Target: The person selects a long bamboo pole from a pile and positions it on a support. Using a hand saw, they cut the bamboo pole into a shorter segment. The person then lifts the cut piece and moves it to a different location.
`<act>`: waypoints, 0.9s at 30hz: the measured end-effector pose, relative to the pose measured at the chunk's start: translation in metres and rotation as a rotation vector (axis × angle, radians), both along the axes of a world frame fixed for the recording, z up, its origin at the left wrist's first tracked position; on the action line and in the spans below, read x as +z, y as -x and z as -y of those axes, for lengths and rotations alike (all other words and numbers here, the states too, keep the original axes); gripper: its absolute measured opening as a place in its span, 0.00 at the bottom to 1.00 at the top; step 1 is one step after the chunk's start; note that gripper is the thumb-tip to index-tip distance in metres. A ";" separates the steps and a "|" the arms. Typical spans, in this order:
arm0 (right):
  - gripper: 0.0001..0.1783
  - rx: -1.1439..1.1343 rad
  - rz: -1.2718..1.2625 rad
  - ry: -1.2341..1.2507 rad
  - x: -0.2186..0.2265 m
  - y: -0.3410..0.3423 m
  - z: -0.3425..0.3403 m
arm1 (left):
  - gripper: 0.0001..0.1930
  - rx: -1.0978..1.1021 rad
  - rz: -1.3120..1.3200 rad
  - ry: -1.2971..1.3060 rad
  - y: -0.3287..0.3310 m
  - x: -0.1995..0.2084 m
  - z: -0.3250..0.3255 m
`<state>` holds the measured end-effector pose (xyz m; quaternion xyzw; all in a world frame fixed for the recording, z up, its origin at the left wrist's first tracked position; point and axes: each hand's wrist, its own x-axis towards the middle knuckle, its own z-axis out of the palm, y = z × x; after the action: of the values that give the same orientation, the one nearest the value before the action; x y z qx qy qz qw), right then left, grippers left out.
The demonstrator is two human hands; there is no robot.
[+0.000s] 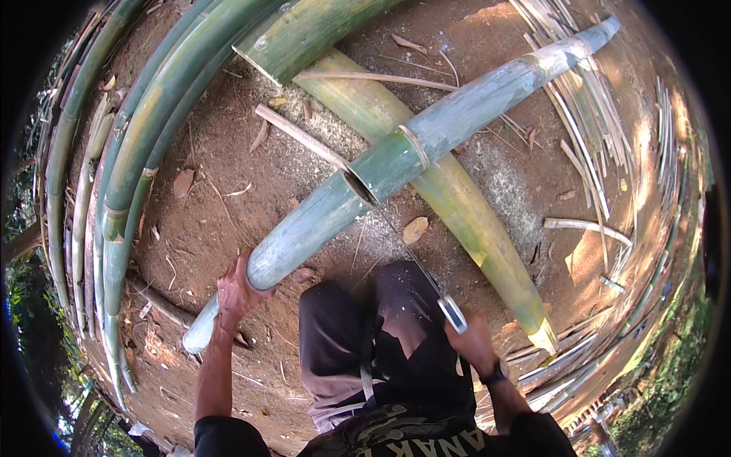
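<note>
A thick grey-green bamboo pole [304,232] lies slantwise in front of me, from the near left to the far right. It crosses over a yellow-green bamboo piece [472,228]. My left hand [237,291] is closed round the pole near its near-left end. In my right hand [474,341], beside my right knee, is the pale handle of a handsaw [452,314]. Its thin blade reaches forward to a dark open cut in the pole, left of a raised node ring. Whether the blade touches the bottom of the cut is hidden.
Several long green bamboo poles [126,175] curve along the left. Another cut bamboo [304,38] lies at the far side. A thin stick [301,135] meets the pole by the cut. Split strips [586,107] are piled at right. Pale sawdust [499,194] covers soil.
</note>
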<state>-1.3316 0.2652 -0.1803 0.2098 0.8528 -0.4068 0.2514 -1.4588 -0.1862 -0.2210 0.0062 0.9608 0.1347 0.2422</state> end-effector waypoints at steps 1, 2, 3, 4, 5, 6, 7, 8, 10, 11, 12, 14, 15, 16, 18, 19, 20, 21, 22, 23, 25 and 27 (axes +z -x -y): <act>0.15 0.079 0.139 -0.038 0.015 -0.021 -0.015 | 0.48 0.008 -0.011 0.015 0.000 0.001 0.002; 0.14 0.076 0.081 -0.024 0.007 -0.023 -0.014 | 0.47 -0.011 -0.036 0.002 0.002 0.002 -0.001; 0.14 0.076 0.010 -0.017 -0.001 -0.010 -0.006 | 0.46 -0.014 -0.049 -0.001 0.005 0.000 -0.003; 0.14 0.109 0.002 -0.056 -0.017 0.011 0.002 | 0.46 -0.016 -0.063 -0.003 0.007 0.000 -0.005; 0.15 0.138 -0.007 -0.097 -0.026 0.041 0.013 | 0.45 -0.022 -0.062 -0.002 0.004 0.000 -0.006; 0.15 0.112 -0.006 -0.082 -0.050 0.083 0.035 | 0.45 -0.025 -0.055 -0.003 0.004 0.000 -0.007; 0.16 0.087 -0.005 -0.063 -0.074 0.127 0.056 | 0.45 -0.026 -0.051 -0.006 0.004 -0.002 -0.009; 0.16 0.103 -0.043 0.031 -0.081 0.159 0.072 | 0.45 -0.018 -0.056 0.001 0.006 -0.001 -0.008; 0.15 0.090 -0.009 0.017 -0.051 0.153 0.069 | 0.45 -0.035 -0.068 0.029 0.008 0.000 -0.007; 0.15 0.072 0.025 -0.001 -0.034 0.131 0.062 | 0.45 -0.055 -0.057 0.032 0.006 0.001 -0.008; 0.14 0.090 0.044 0.007 -0.021 0.097 0.043 | 0.45 -0.056 -0.084 0.004 0.007 0.003 -0.004; 0.13 0.035 -0.003 0.018 0.001 0.020 0.006 | 0.45 -0.052 -0.131 -0.050 0.002 0.003 0.000; 0.13 0.110 0.035 -0.017 0.011 -0.014 -0.015 | 0.45 -0.040 -0.113 -0.033 -0.002 0.002 0.001; 0.13 0.061 0.088 0.002 0.020 -0.021 -0.017 | 0.45 -0.036 -0.097 -0.019 -0.002 0.001 0.000; 0.14 0.088 0.064 -0.035 0.005 -0.012 -0.011 | 0.44 -0.043 -0.098 -0.016 0.001 0.001 -0.001; 0.15 0.159 -0.012 -0.089 -0.027 0.008 -0.002 | 0.44 -0.059 -0.114 -0.025 0.004 0.001 -0.006; 0.15 0.132 -0.029 -0.054 -0.041 0.055 0.021 | 0.44 -0.076 -0.129 -0.034 0.005 0.001 -0.008; 0.16 0.106 -0.047 -0.012 -0.055 0.102 0.044 | 0.45 -0.064 -0.128 -0.039 0.003 0.001 -0.009; 0.16 0.085 -0.067 0.022 -0.069 0.150 0.067 | 0.45 -0.052 -0.134 -0.056 0.002 -0.005 -0.010; 0.16 0.110 -0.103 0.018 -0.069 0.149 0.070 | 0.45 -0.032 -0.131 -0.057 -0.001 -0.004 -0.008; 0.16 0.097 -0.040 0.028 -0.057 0.133 0.063 | 0.44 -0.052 -0.141 -0.017 0.000 -0.004 -0.003; 0.14 0.064 0.010 0.028 -0.027 0.069 0.031 | 0.43 -0.058 -0.153 -0.010 0.005 -0.006 -0.001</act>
<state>-1.4003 0.2344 -0.2072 0.1806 0.8521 -0.4095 0.2713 -1.4639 -0.1856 -0.2268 0.0456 0.9752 0.1316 0.1719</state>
